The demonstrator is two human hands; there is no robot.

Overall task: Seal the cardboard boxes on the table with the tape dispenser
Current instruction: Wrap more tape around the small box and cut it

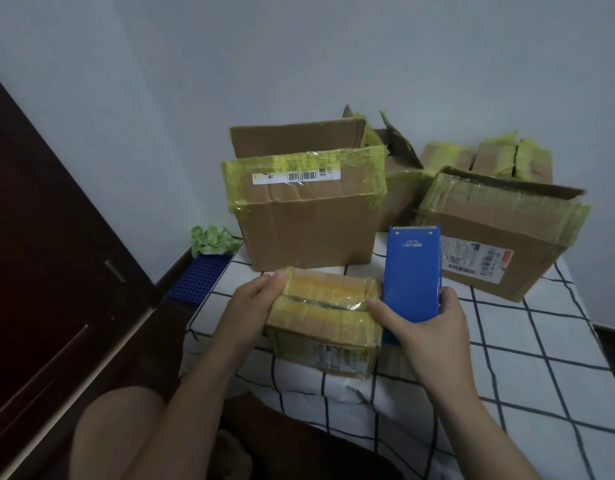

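Observation:
A small cardboard box (325, 323) wrapped in yellowish tape sits at the near edge of the table (506, 358), its top flaps meeting along a dark seam. My left hand (254, 299) grips the box's left end. My right hand (427, 323) holds the blue tape dispenser (412, 271) upright against the box's right end, thumb near the seam. The dispenser's serrated edge points away from me.
A large open box (309, 216) with yellow tape stands behind the small one. Another open box (500, 237) stands at the right, and more boxes (486, 157) sit at the back by the wall. A dark wooden door (39, 254) fills the left; a blue grid (198, 277) and green crumpled material (212, 239) lie on the floor.

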